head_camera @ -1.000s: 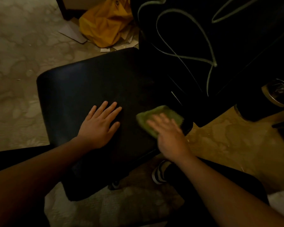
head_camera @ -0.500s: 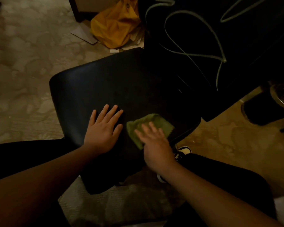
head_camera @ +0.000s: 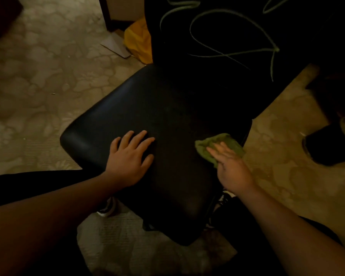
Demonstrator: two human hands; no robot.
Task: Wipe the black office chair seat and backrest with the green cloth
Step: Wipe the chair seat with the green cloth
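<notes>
Seat point(head_camera: 147, 108) wiping underway: right hand point(head_camera: 230, 168), fingers flat, pressing cloth point(head_camera: 217, 144) at seat's right edge; left hand point(head_camera: 130, 156) splayed, bracing seat; backrest point(head_camera: 207, 36) seemingly pending.

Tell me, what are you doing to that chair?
A person is wiping the black chair seat. The right hand presses a green cloth flat near the seat's right edge, while the left hand rests open on the seat to steady it. The backrest stands behind.
</notes>
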